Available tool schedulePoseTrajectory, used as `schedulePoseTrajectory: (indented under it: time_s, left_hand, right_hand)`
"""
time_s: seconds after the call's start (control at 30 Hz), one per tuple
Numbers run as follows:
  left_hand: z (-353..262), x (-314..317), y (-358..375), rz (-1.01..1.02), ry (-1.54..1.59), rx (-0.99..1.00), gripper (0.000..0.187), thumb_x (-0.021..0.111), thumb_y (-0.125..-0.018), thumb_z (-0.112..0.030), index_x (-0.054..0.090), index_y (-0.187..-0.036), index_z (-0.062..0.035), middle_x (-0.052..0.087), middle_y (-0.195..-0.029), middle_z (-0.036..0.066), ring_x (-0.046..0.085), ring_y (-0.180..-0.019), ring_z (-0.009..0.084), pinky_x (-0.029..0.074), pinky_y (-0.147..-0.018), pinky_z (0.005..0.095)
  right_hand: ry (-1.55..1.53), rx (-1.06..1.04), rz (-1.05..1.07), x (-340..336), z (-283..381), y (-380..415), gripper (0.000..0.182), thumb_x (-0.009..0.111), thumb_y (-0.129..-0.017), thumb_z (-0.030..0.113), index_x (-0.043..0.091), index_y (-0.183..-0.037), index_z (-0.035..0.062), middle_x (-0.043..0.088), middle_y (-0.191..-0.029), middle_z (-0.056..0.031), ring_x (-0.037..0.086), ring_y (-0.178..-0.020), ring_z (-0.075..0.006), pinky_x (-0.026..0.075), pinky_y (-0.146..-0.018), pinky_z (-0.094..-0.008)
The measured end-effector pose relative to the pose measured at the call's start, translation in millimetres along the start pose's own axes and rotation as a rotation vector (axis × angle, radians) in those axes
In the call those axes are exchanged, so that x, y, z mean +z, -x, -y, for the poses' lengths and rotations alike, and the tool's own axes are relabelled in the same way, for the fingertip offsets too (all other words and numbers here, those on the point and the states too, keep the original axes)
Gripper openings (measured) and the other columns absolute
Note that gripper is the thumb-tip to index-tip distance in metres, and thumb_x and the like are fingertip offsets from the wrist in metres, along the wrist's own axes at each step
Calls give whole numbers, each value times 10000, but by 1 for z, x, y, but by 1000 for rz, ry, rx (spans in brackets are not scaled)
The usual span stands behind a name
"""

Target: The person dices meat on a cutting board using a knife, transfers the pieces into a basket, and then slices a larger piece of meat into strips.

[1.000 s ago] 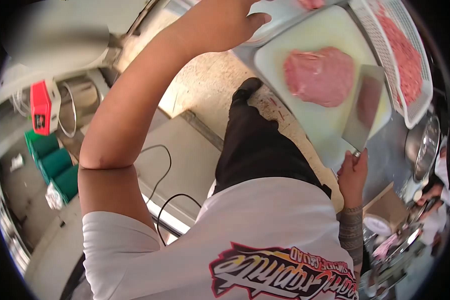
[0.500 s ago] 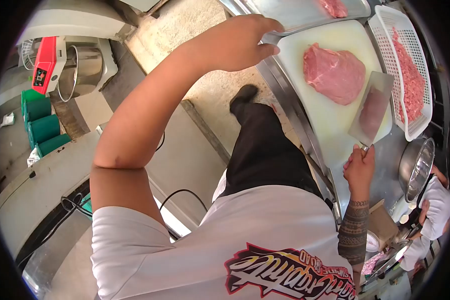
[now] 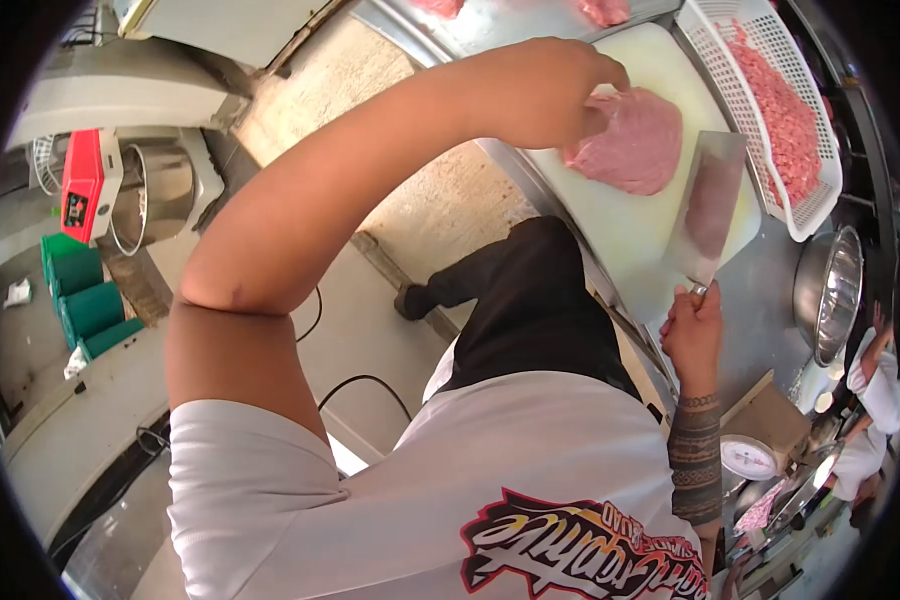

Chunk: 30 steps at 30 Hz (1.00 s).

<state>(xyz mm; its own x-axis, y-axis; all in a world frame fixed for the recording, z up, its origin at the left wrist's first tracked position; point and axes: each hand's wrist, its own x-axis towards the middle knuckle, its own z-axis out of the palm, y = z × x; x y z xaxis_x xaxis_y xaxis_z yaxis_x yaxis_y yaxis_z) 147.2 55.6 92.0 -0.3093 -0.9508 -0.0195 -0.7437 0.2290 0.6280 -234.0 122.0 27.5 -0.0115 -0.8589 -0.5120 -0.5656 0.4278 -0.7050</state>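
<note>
A large piece of raw pink meat (image 3: 635, 140) lies on the white cutting board (image 3: 610, 235). My left hand (image 3: 560, 95) is at the meat's left edge, thumb and fingers curved around that edge; its fingertips are partly hidden. My right hand (image 3: 695, 325) is closed around the handle of a cleaver (image 3: 708, 205). The broad blade is held over the right side of the board, a little apart from the meat, with a reddish patch showing on its face.
Right of the board, a white perforated basket (image 3: 687, 20) holds chopped meat (image 3: 785, 120). A metal bowl (image 3: 828, 290), a cardboard box (image 3: 770, 415) and a scale (image 3: 748, 457) stand lower right. Another person (image 3: 878, 390) is at far right. More meat (image 3: 603, 10) lies on a metal tray above.
My left hand has moved right, from the board's edge to the meat. The board, meat and basket appear further up and left in the view. The cleaver remains in my right hand.
</note>
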Motion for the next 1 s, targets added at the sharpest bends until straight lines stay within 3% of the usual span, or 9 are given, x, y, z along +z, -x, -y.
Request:
schedulePoseTrajectory:
  time_s: [0.07, 0.17, 0.23, 0.27, 0.4, 0.43, 0.63, 0.83, 1.0]
  left_hand:
    - [8, 14, -10, -140, -44, 9, 438, 687, -989, -277, 675, -1375, -70, 688, -1310, 201, 676, -1189, 369, 536, -1028, 465]
    - [21, 37, -31, -177, -108, 36, 417, 693, -977, -257, 679, -1354, -78, 682, -1303, 202, 671, -1178, 395, 538, -1014, 485]
    - [26, 44, -34, 74, -109, -23, 403, 706, -967, -241, 680, -1332, -71, 678, -1306, 204, 665, -1166, 411, 536, -1005, 503]
    - [26, 48, -37, 199, -110, -36, 397, 713, -962, -233, 680, -1321, -67, 675, -1308, 204, 662, -1159, 419, 535, -1000, 513]
    - [26, 61, -33, 20, -48, 11, 351, 744, -925, -189, 708, -1240, -39, 681, -1263, 215, 650, -1122, 423, 508, -1021, 520]
    - [28, 58, -41, -13, -18, 23, 349, 743, -929, -192, 709, -1242, -41, 680, -1264, 213, 644, -1134, 423, 504, -1025, 519]
    - [19, 80, -98, -304, -90, 79, 349, 731, -930, -166, 701, -1260, -57, 650, -1310, 209, 615, -1195, 420, 496, -1025, 534]
    - [5, 105, -128, 77, -257, 37, 500, 578, -901, -72, 608, -1400, -86, 613, -1311, 207, 617, -1139, 419, 533, -986, 530]
    - [2, 102, -127, 62, -229, 75, 535, 584, -875, -56, 584, -1410, -66, 610, -1292, 208, 612, -1138, 422, 543, -978, 528]
  right_hand:
    - [-17, -12, -2, 2, -6, 3, 191, 598, -1081, 134, 537, -1255, 86, 515, -713, 9, 511, -497, -93, 421, -416, -273]
    - [-28, -13, -2, 8, 7, 6, 199, 599, -1077, 124, 527, -1252, 60, 553, -717, -14, 539, -518, -115, 445, -451, -299]
    - [28, -44, -21, 12, 14, 11, 196, 601, -1070, 104, 503, -1218, 22, 608, -725, -50, 585, -558, -159, 483, -500, -343]
    - [98, -92, -26, 11, 8, 12, 223, 605, -1058, 99, 499, -1232, 7, 633, -740, -87, 614, -594, -218, 499, -539, -382]
    - [254, -186, -113, 16, 22, 9, 345, 623, -993, 73, 489, -1287, -46, 698, -815, -243, 689, -821, -478, 534, -733, -539]
    - [296, -129, -91, 15, 29, 8, 357, 621, -975, 74, 497, -1284, -55, 711, -840, -260, 694, -867, -501, 540, -741, -555]
    - [468, -115, -173, 22, 42, -3, 337, 600, -958, 107, 527, -1259, -25, 702, -844, -282, 701, -804, -487, 555, -719, -577]
    - [503, -80, -159, 21, 74, 17, 284, 626, -940, 87, 559, -1200, -6, 701, -843, -239, 707, -773, -448, 568, -691, -547]
    - [464, -82, -52, 9, 106, 52, 287, 635, -922, 75, 577, -1191, -6, 698, -843, -228, 713, -766, -427, 575, -689, -536]
